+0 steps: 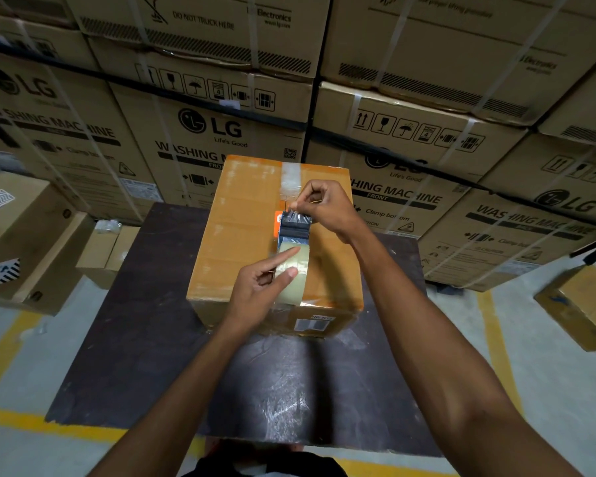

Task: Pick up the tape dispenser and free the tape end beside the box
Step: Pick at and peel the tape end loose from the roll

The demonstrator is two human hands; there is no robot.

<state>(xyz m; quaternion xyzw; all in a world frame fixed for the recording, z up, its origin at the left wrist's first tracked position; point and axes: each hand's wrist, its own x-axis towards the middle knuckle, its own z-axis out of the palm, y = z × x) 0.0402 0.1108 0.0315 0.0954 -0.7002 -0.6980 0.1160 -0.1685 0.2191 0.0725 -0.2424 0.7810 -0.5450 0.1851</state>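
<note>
Head view, only view supplied. We find the dispenser (294,235) already lifted, held over the top of the box (241,235), right of centre and towards the near edge. The box stands on a dark table (152,339), with stacked cartons (221,132) on the far side.

Left hand (258,290): closed on the tape roll (291,270) at the near end of the dispenser, forefinger laid across the roll's face, thumb underneath. We judge this the carrying grip; how firm, cannot tell.

Right hand (324,204): fingers bunched in a narrow pinch at the far end of the dispenser, by the cutter and the orange part (278,218). A crumpled bit of clear tape (296,216) sits directly under the fingertips. Whether the tape end is actually caught in the pinch, we cannot tell; the film is transparent and the tips cover it.

A clear strip (289,177) runs along the box's far top seam, just beyond the right hand. Whether it joins the roll: not visible.

Progress, our judgement: pick-up done. Freeing of the end is in hand, not complete; no clean length of tape shows drawn off the roll. Left to do: get the end lifted clear of the cutter and pulled out straight. Note also the dispenser is above the box, not beside it.

Risk: thin film may tear or fold onto itself.
</note>
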